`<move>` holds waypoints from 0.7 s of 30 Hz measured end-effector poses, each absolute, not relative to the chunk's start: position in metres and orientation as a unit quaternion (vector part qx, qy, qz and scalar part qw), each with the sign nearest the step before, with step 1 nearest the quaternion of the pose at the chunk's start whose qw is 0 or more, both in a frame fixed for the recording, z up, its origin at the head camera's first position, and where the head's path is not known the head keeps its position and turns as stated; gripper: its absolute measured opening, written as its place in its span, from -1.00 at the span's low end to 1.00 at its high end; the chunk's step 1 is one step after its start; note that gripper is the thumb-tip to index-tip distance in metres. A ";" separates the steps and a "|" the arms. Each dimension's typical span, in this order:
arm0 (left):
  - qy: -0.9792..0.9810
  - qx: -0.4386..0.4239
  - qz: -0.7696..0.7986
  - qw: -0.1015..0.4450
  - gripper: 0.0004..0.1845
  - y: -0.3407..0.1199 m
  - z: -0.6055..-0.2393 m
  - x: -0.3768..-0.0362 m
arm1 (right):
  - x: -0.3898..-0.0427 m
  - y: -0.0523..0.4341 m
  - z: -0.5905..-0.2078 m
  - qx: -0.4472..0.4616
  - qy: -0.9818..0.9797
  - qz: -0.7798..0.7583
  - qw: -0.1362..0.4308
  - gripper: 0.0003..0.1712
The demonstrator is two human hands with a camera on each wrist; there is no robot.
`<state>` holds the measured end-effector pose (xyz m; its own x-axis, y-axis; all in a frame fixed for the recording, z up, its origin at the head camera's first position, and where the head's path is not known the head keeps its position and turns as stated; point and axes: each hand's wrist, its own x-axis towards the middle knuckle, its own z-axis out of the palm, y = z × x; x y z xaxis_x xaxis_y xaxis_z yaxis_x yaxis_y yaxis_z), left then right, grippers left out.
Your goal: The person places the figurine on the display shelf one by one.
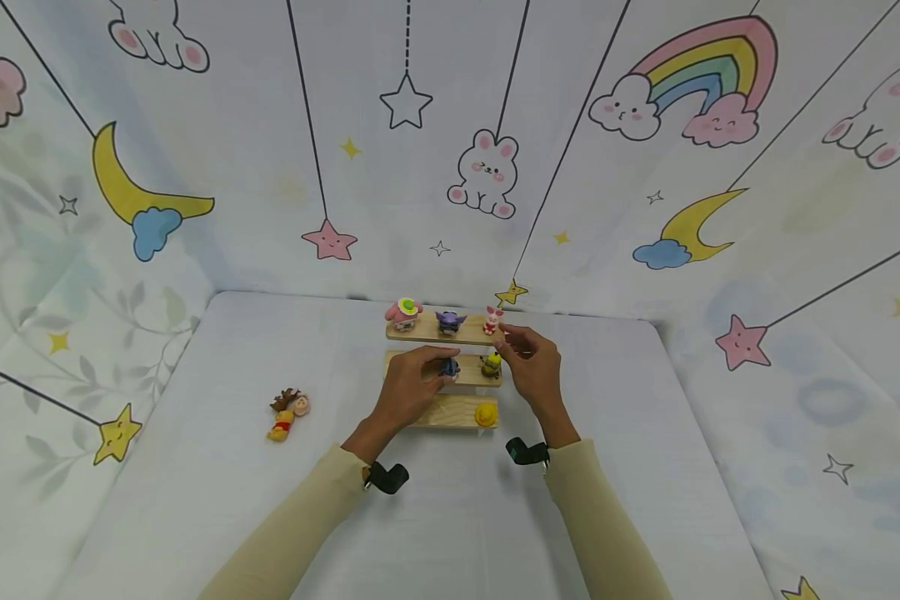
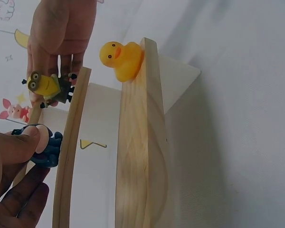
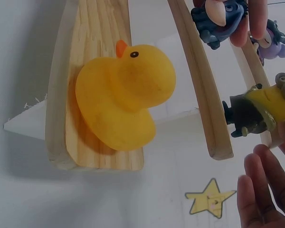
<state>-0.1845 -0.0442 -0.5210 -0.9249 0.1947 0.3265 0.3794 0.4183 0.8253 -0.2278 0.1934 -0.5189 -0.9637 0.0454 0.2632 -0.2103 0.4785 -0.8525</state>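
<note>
My left hand point(image 1: 407, 390) pinches a dark blue donkey figurine point(image 2: 46, 147) between thumb and fingers, at the middle wooden shelf point(image 2: 69, 166). To its right on that shelf stands a yellow minion figurine point(image 3: 259, 111). Loosely bent, my right hand point(image 1: 537, 368) is beside the minion at the shelf's right end; whether it touches the figure I cannot tell. On the top shelf point(image 1: 420, 334) are a pink figurine with a green-and-yellow top point(image 1: 403, 313), a purple figurine point(image 1: 449, 322) and a pink piglet point(image 1: 492, 320). A yellow duck point(image 3: 126, 95) sits at the right end of the bottom shelf point(image 1: 450, 412).
Left of the shelves, a small group of figurines lies on the white table point(image 1: 217, 492), among them a yellow bear in red point(image 1: 280, 428) and a brown-maned one point(image 1: 285, 398). A cloth backdrop point(image 1: 262, 150) with printed stars, moons and rabbits rises behind.
</note>
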 end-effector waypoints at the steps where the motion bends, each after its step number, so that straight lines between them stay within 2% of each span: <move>1: -0.837 -0.172 -0.511 0.091 -0.50 -0.044 -0.521 -0.184 | -0.228 0.193 -0.519 0.048 -0.851 0.507 0.126 -0.67; 12: -0.844 -0.171 -0.495 0.113 -0.51 -0.049 -0.521 -0.181 | -0.229 0.194 -0.521 0.047 -0.854 0.504 0.123 -0.67; 21: -0.847 -0.162 -0.482 0.155 -0.51 -0.079 -0.520 -0.171 | -0.230 0.194 -0.519 0.048 -0.854 0.504 0.120 -0.66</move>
<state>-0.1711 -0.0788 -0.5201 -0.8996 0.1255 0.4183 0.4237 0.4824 0.7666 -0.2295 0.1941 -0.5193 -0.9665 0.0386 0.2539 -0.2034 0.4883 -0.8486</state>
